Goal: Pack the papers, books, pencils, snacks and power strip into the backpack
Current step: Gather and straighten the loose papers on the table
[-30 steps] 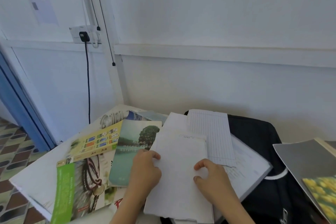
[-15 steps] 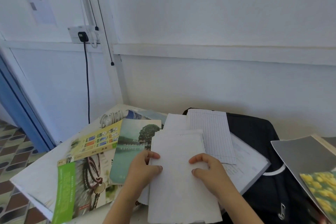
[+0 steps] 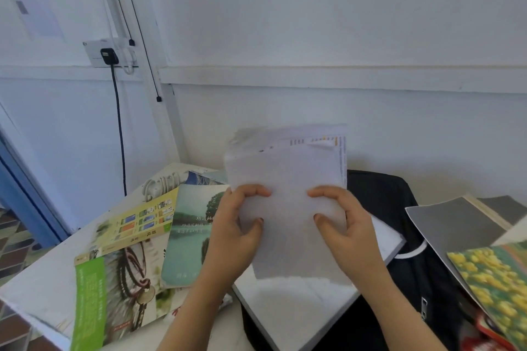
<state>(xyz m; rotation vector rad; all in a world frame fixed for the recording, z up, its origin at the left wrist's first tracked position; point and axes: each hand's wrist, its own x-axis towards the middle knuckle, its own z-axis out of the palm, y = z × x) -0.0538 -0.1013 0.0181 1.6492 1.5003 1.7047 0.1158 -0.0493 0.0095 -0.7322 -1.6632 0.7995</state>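
Holding papers [image 3: 288, 174] upright with both hands, above backpack [image 3: 382, 194] and clear of it; top edges fanned, blurred. Gripping stack's left edge with left hand [image 3: 233, 225], fingers curled round onto front face. Gripping right edge with right hand [image 3: 345, 225] the same way. Lying flat on backpack's near-left part, below the papers: white pad [image 3: 299, 302]. Spread left of backpack on table [image 3: 42, 293]: green book [image 3: 185, 236] closest, partly hidden by left hand; yellow booklet [image 3: 137, 222] touching its left edge; magazine [image 3: 114, 288] with green strip farther left and nearer. Tucked behind those, left of backpack: white power strip [image 3: 162, 182], partly under booklet. Overlapping backpack's right edge: grey book [image 3: 445, 225], with flower book [image 3: 496, 282] on its near end. Seen at backpack's near-right side: zip pull [image 3: 424, 306]. Cannot tell whether backpack open or zipped. Plugged into socket [image 3: 108, 53], far left of backpack: black cable [image 3: 119, 128].
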